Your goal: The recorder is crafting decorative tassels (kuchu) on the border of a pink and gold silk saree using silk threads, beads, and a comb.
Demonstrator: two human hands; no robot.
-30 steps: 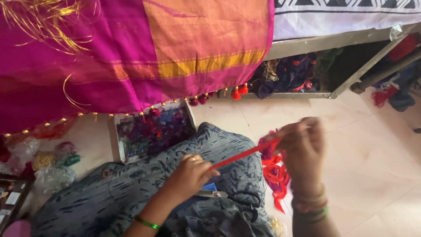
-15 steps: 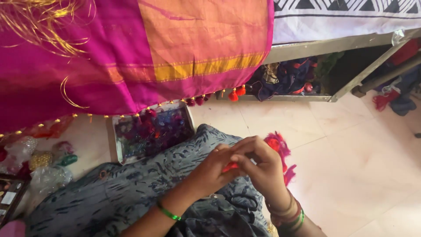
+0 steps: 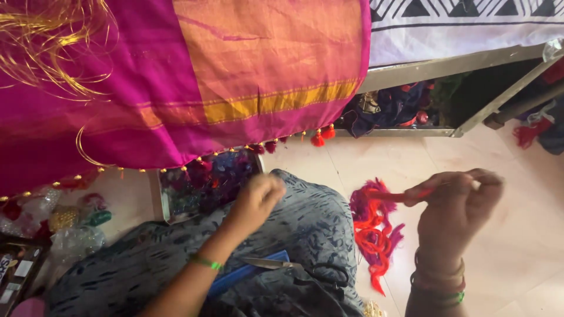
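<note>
Underfoot, pale tiled floor (image 3: 505, 235)

Silky, glossy magenta-orange cloth (image 3: 176, 88) w/ gold threads — fuzzy red yarn (image 3: 373, 226), smooth matt floor tiles (image 3: 517, 235), metal scissors (image 3: 276, 264).

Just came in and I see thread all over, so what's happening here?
A person sits on the floor below a magenta and orange cloth edged with small tassels. The right hand pinches a strand of red thread drawn from a red and magenta tangle. The left hand reaches toward a tray of dark beads. Scissors lie on the lap.
</note>
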